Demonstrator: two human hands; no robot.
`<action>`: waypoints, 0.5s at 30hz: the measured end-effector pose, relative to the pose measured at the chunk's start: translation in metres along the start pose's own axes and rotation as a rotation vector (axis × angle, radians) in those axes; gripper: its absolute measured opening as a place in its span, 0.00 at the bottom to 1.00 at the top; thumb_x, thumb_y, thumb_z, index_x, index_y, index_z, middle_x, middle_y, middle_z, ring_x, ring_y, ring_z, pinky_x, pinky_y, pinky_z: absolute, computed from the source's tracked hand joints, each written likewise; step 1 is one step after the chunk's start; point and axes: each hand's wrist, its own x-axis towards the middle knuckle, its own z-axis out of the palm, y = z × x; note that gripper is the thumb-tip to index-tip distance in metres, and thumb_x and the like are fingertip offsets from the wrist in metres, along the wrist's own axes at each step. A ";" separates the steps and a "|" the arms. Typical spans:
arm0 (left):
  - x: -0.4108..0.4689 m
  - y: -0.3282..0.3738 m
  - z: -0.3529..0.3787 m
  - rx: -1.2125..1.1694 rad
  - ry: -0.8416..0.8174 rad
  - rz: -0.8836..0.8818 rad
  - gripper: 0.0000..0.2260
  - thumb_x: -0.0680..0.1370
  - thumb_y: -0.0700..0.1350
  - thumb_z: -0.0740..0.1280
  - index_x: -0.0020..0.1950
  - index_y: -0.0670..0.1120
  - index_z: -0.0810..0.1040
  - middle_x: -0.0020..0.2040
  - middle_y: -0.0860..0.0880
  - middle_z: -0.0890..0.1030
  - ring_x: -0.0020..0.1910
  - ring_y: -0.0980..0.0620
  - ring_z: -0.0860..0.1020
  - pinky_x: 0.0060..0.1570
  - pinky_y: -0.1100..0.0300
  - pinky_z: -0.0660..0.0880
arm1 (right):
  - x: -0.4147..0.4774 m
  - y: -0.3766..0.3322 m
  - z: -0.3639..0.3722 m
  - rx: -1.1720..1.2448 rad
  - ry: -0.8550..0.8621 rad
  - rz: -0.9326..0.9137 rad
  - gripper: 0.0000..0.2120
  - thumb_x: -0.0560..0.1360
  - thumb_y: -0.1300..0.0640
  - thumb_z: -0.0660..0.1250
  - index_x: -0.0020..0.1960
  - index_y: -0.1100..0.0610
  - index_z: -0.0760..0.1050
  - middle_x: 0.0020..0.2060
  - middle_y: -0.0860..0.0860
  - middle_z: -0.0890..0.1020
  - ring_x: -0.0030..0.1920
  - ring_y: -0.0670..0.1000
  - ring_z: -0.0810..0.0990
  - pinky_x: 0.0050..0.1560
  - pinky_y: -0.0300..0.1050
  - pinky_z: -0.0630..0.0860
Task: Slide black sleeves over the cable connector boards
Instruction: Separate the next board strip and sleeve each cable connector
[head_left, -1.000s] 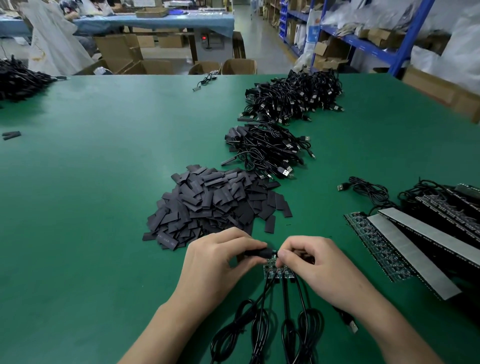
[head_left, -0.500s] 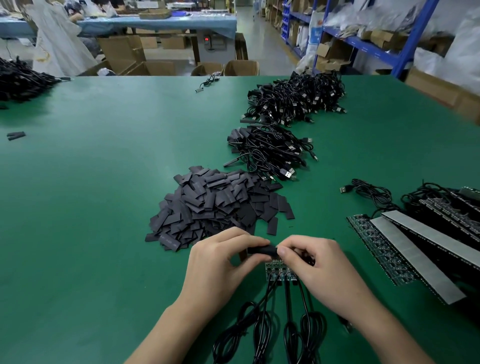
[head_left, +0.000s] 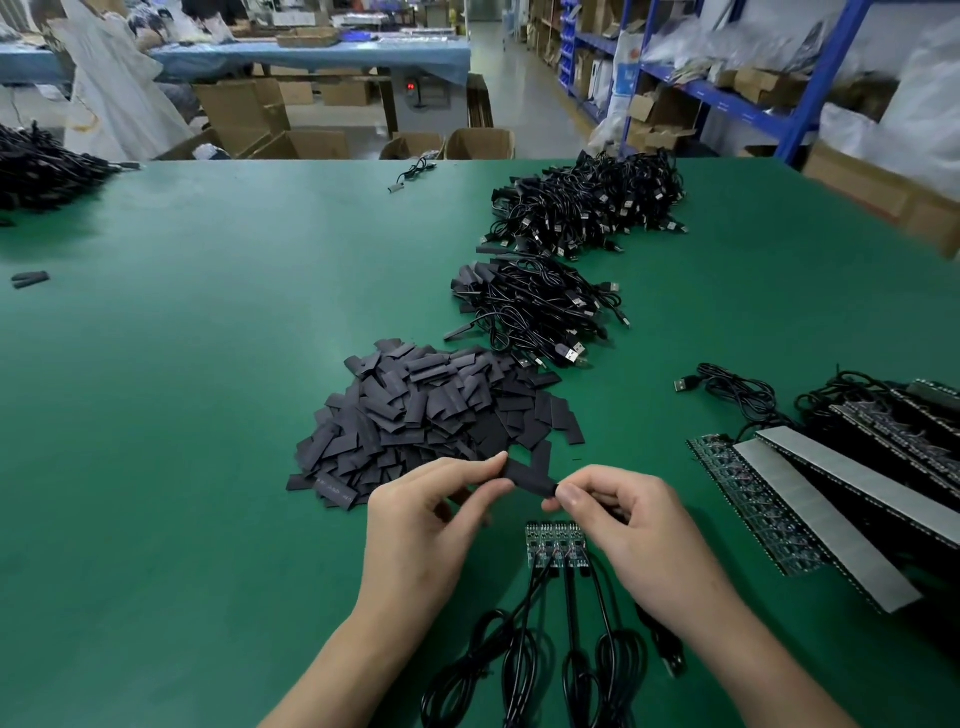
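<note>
Black sleeve (head_left: 527, 475) held above the green table (head_left: 182, 415), pinched at its left end by left hand (head_left: 421, 525), at its right end by right hand (head_left: 631, 525); connector boards (head_left: 556, 544) lie just below, sleeve pile (head_left: 431, 415) just beyond

**Sleeve Held at Both Ends, Apart from the Connector Boards**

One black sleeve (head_left: 527, 475) is pinched at its left end by the left hand (head_left: 431, 525) and at its right end by the right hand (head_left: 639, 535). It is held apart from a row of connector boards (head_left: 557, 544), which lies flat on the green table (head_left: 182, 415) between the two hands. Black cables (head_left: 571, 654) are led from the boards toward the person and are coiled. A pile of loose sleeves (head_left: 431, 415) is located just beyond the hands. Two heaps of USB cables (head_left: 535, 306) are placed farther back. Long panels of boards (head_left: 810, 509) are stacked at the right.
</note>
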 end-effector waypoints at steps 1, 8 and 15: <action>0.000 0.000 0.001 -0.016 -0.001 -0.009 0.10 0.73 0.48 0.75 0.52 0.49 0.88 0.40 0.59 0.85 0.33 0.57 0.82 0.39 0.71 0.74 | 0.000 0.001 0.000 0.000 0.006 0.003 0.09 0.82 0.48 0.66 0.46 0.40 0.84 0.38 0.58 0.84 0.43 0.63 0.82 0.48 0.60 0.78; -0.003 0.002 0.002 -0.106 -0.011 -0.083 0.09 0.74 0.47 0.74 0.53 0.50 0.88 0.36 0.58 0.84 0.33 0.57 0.82 0.37 0.71 0.73 | 0.000 0.004 0.005 0.029 0.046 0.041 0.10 0.82 0.51 0.67 0.45 0.41 0.84 0.25 0.43 0.75 0.28 0.41 0.70 0.32 0.36 0.67; -0.002 -0.001 0.003 -0.183 -0.005 -0.183 0.08 0.72 0.50 0.76 0.50 0.54 0.89 0.37 0.54 0.86 0.36 0.55 0.84 0.39 0.66 0.77 | 0.001 0.001 0.002 0.051 0.011 0.042 0.10 0.82 0.53 0.67 0.47 0.40 0.83 0.30 0.49 0.83 0.30 0.45 0.80 0.37 0.39 0.78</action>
